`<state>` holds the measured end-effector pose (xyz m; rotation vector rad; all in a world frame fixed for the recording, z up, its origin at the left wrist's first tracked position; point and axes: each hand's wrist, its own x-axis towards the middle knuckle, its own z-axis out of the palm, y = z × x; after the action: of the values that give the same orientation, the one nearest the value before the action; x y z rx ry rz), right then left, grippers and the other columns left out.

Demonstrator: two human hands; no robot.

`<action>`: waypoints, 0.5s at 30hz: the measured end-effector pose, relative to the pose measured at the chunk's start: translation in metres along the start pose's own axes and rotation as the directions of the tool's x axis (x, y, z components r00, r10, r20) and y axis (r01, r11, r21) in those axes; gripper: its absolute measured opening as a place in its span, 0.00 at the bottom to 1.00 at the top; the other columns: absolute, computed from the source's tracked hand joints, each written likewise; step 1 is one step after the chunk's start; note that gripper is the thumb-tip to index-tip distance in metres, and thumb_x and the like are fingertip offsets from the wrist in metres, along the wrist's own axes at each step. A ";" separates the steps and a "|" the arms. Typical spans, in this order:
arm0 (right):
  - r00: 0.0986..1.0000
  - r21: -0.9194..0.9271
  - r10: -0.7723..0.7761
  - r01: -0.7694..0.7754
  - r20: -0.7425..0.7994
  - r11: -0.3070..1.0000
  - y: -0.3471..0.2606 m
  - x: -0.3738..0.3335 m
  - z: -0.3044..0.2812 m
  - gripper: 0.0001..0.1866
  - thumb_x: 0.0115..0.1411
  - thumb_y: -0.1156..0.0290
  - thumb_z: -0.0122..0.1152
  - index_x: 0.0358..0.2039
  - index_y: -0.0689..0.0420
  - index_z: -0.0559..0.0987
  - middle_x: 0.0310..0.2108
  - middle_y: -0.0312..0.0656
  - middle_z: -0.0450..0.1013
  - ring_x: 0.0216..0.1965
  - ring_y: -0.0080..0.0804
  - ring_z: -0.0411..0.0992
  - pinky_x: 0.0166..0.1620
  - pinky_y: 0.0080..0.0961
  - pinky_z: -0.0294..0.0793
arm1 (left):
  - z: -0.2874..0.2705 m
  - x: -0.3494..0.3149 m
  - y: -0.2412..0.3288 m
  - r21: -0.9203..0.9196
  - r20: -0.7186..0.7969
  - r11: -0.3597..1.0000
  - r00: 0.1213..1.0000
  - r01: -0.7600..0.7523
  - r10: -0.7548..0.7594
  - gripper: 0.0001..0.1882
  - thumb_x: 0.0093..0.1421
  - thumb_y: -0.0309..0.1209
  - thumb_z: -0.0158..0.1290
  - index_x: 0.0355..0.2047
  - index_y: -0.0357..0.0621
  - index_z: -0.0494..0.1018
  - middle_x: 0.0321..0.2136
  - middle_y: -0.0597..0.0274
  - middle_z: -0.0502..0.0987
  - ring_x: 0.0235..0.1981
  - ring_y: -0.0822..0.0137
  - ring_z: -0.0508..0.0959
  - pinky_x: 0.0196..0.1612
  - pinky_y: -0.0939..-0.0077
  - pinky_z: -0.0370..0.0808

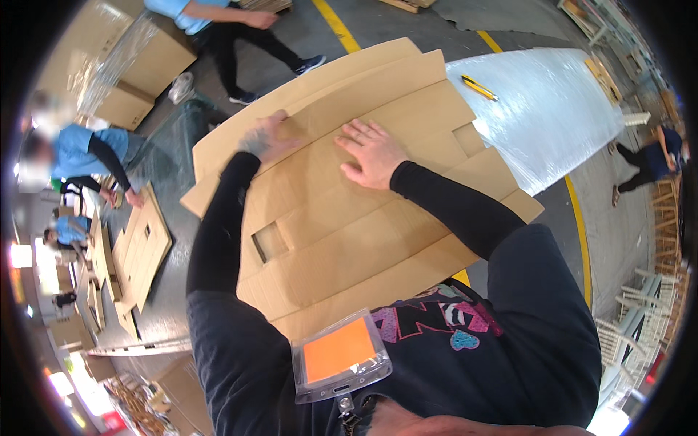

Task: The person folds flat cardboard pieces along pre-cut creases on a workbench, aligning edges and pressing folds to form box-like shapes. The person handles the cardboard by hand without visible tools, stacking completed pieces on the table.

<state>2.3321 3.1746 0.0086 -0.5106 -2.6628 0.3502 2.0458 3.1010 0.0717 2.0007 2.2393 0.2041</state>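
Note:
A large flat sheet of brown corrugated cardboard (349,247) lies in front of me, creased with long fold lines and cut with small rectangular openings. Its far flap (305,102) stands out beyond one of the creases. My right hand (374,154) rests palm down on the middle of the sheet, fingers spread and holding nothing. Near the far-left crease, my left hand (267,138) presses on the board with thumb and a finger apart; its other fingers are partly hidden. Both my forearms wear black sleeves.
A yellow utility knife (480,89) lies on the plastic-wrapped surface (545,109) at the right. On the left, a co-worker in blue (91,152) handles cut cardboard (142,240) on a dark table (182,160). Another person (225,36) walks behind, near wrapped boxes (138,73).

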 end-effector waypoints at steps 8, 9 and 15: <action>0.969 -0.007 -0.195 0.199 0.152 0.980 -0.028 -0.009 0.005 0.29 0.62 0.55 0.58 0.61 0.58 0.73 0.65 0.52 0.65 0.69 0.49 0.58 0.71 0.47 0.55 | -0.019 0.006 -0.041 -0.040 0.141 0.955 0.948 0.295 -0.286 0.44 0.42 0.48 0.71 0.57 0.32 0.74 0.53 0.44 0.79 0.55 0.51 0.78 0.59 0.61 0.73; 0.948 0.036 -0.283 0.281 0.144 0.959 -0.050 -0.020 0.012 0.29 0.63 0.55 0.57 0.60 0.60 0.73 0.64 0.52 0.65 0.69 0.49 0.58 0.71 0.47 0.55 | -0.016 0.005 -0.044 -0.030 0.121 0.954 0.948 0.299 -0.293 0.43 0.43 0.47 0.71 0.57 0.33 0.74 0.52 0.45 0.79 0.55 0.53 0.79 0.59 0.62 0.73; 0.949 0.060 -0.316 0.315 0.001 0.947 -0.071 -0.018 0.014 0.30 0.59 0.58 0.63 0.57 0.64 0.74 0.61 0.52 0.68 0.65 0.47 0.64 0.67 0.44 0.64 | -0.030 0.038 -0.045 -0.126 0.285 0.968 0.943 0.218 -0.175 0.49 0.43 0.55 0.70 0.59 0.33 0.71 0.55 0.42 0.77 0.56 0.49 0.77 0.59 0.63 0.73</action>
<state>2.3205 3.1012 0.0120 -0.0588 -2.6766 0.3336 1.9920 3.1330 0.0926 1.6043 2.1553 0.0745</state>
